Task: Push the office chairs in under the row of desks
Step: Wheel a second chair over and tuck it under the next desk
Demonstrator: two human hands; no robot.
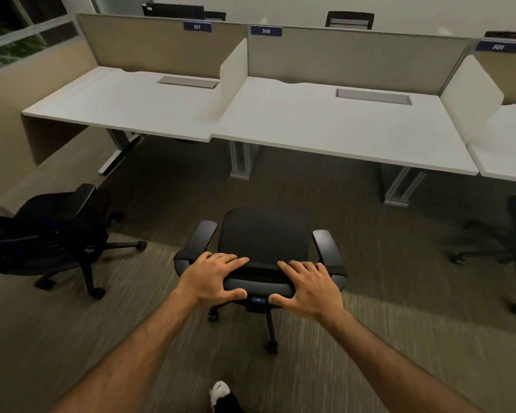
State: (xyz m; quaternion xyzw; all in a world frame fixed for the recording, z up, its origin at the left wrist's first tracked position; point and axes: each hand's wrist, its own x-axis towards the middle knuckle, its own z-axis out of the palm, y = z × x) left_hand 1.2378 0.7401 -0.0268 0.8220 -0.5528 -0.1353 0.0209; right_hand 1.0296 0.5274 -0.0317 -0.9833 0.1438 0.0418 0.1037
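Both hands are gripping the top of the middle chair's (264, 242) backrest: left hand (213, 278) and right hand (309, 289) are each wrapping it, fingers over the front, thumbs hooking underneath. Holding both ends is probably keeping the casters from swivelling off line.

The seat is pointing away from the hands toward the middle desk (325, 129), tagged 306, well short of its front edge. Bare carpet (355, 234) is lying between them, nothing blocking.

The gap under the desktop is sitting between two grey desk legs (240, 160), and the armrests look like the tight part, so I'd be steering for the middle.

Left of the left hand, another chair (51, 231) is standing turned sideways, clear of its desk. Right of the right hand, a third chair (510, 231) is showing dim and blurred.
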